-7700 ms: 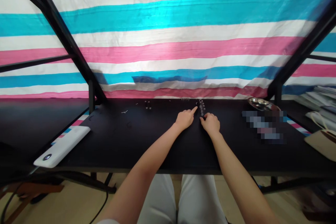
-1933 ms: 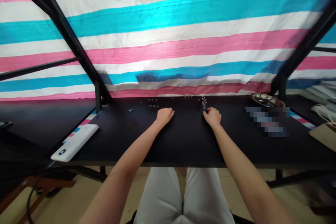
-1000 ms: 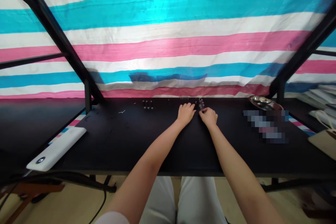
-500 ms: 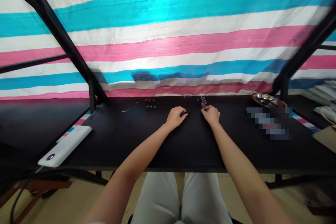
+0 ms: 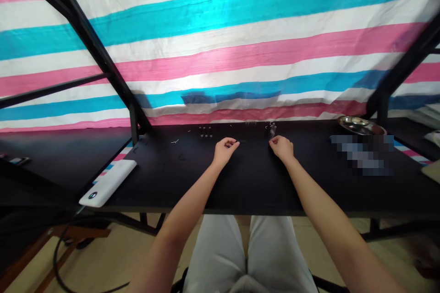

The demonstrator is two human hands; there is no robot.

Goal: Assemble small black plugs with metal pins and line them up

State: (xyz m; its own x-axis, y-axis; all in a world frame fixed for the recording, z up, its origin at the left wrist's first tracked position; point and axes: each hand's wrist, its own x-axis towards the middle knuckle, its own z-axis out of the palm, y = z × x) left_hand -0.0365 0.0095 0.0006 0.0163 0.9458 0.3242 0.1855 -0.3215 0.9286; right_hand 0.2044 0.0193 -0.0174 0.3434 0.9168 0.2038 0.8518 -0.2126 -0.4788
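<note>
My left hand (image 5: 225, 151) is just above the black table, with thumb and forefinger pinched together. A faint dark sliver shows by its fingertips, too small to name. My right hand (image 5: 282, 147) is to its right, thumb and fingers closed at the near end of a cluster of small greyish, see-through pieces (image 5: 272, 130). Whatever lies between those fingertips is hidden. Several small dark pieces with pale ends (image 5: 206, 132) stand in rows beyond my left hand. A line of small pieces (image 5: 250, 123) lies at the table's back edge.
White scraps (image 5: 175, 141) are scattered on the black table (image 5: 247, 187). A white power bank (image 5: 108, 184) with a cable lies at the left. At the right are a shiny metal dish (image 5: 360, 124) and a blurred-out item (image 5: 362, 153). Black frame posts (image 5: 92, 46) rise before a striped sheet.
My left hand's thumb and forefinger have come together from an open curl. My right hand stays by the greyish cluster. The whole view has shifted slightly.
</note>
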